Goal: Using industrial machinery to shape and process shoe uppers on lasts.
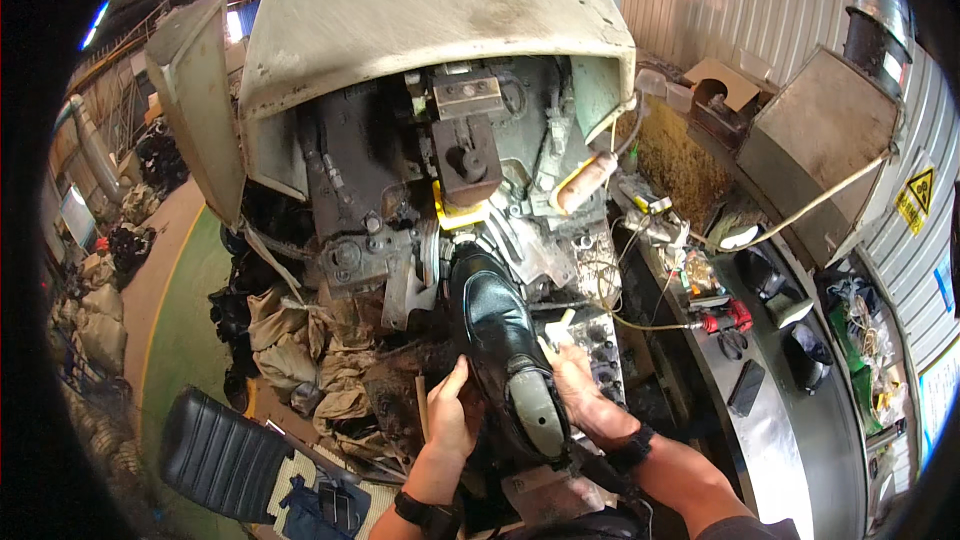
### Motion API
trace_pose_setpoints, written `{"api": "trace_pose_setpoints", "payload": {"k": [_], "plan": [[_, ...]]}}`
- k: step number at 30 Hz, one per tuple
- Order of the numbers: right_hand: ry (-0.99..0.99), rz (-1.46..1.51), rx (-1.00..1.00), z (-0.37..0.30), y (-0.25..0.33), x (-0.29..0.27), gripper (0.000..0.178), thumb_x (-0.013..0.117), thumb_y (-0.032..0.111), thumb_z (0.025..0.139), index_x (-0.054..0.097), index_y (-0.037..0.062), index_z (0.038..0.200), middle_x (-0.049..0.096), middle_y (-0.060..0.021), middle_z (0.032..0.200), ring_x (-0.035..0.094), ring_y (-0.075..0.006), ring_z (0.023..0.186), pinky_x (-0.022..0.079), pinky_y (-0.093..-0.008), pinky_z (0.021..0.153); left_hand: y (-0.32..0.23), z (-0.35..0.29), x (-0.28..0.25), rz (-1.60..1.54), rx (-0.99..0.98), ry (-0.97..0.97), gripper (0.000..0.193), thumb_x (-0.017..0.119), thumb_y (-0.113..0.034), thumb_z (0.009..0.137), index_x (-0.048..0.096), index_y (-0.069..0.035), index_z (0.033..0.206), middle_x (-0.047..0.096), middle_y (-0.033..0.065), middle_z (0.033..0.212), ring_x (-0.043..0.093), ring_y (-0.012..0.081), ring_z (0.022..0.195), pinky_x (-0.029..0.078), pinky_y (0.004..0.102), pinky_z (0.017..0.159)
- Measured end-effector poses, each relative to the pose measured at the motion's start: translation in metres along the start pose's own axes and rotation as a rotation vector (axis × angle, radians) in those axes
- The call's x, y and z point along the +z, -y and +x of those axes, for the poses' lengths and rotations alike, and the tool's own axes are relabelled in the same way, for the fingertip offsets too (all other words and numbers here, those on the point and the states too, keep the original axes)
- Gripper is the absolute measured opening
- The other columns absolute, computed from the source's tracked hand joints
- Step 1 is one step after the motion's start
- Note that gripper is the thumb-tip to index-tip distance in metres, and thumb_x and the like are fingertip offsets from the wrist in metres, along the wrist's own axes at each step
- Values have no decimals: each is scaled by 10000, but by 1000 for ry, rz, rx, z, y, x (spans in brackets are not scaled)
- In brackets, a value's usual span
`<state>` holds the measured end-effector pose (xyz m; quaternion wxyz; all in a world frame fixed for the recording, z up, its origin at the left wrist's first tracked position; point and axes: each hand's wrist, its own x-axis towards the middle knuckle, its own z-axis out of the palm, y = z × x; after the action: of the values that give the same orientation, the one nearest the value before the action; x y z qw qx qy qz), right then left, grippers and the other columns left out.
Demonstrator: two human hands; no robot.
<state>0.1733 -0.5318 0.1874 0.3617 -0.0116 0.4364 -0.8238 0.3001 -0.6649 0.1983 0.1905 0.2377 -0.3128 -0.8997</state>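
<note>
1. Fingers of my left hand [452,418] are pressed against the left side of the black shoe [497,340], thumb up along the upper; the fingers of my right hand [578,380] curl round its right side near the heel, partly hidden behind it, so I cannot tell how tightly they close.
2. Both hands clamp the shoe between them, with its grey last [537,412] showing at the opening towards me.
3. I see the shoe pointing toe-first into the machine [440,140], its toe just below a yellow part [458,217] and a dark block [468,162].
4. My judgement: the fingers sit close to the working parts, so a slip forward could bring them into the mechanism.
5. Uneven pressure from the two hands could twist the shoe off line and leave the leather pulled crooked.
6. Loose cloth rags [310,340] lie heaped just left of my left hand, and a cable [650,322] trails to the right near the steel counter [790,440]; either could snag a wrist.
</note>
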Motion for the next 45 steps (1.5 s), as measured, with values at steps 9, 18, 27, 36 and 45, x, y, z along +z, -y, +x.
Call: {"api": "trace_pose_setpoints", "payload": {"k": [9,18,27,36,45], "plan": [[-4,-24,-72,51,-6,13,298,596,142,1014,462,48,1263,650,-79,996,631,-182,978,549,-374,910,-4,54,-9,-11,-26,-171,323,597,-286,1015,664,-15,1178,704,75,1121,668,224,968,522,363,856],[-15,9,-13,78,-21,-7,262,640,167,994,527,9,1170,693,-98,958,691,-182,800,594,-327,699,28,75,-4,3,106,-408,325,548,-256,1047,685,36,1087,711,97,1065,657,186,906,529,329,838],[-74,104,-43,94,-19,-9,353,701,128,949,543,38,1252,707,-86,1029,701,-179,827,586,-296,717,52,107,-18,37,263,-410,314,556,-272,1047,702,6,1055,709,59,1014,637,149,836,525,301,756],[-45,-89,-17,60,34,-68,501,598,188,1020,303,-134,1264,692,-236,1060,723,-247,817,619,-332,760,83,62,-123,1598,6,13,466,580,-414,971,680,39,917,719,238,934,675,445,911,521,489,788],[-142,-206,-29,22,57,-109,575,533,67,1017,134,-161,1362,689,-229,1037,712,-231,800,617,-338,729,96,24,-162,893,-343,328,703,695,99,668,504,-49,1328,627,150,1177,598,227,1061,488,321,919]]}}
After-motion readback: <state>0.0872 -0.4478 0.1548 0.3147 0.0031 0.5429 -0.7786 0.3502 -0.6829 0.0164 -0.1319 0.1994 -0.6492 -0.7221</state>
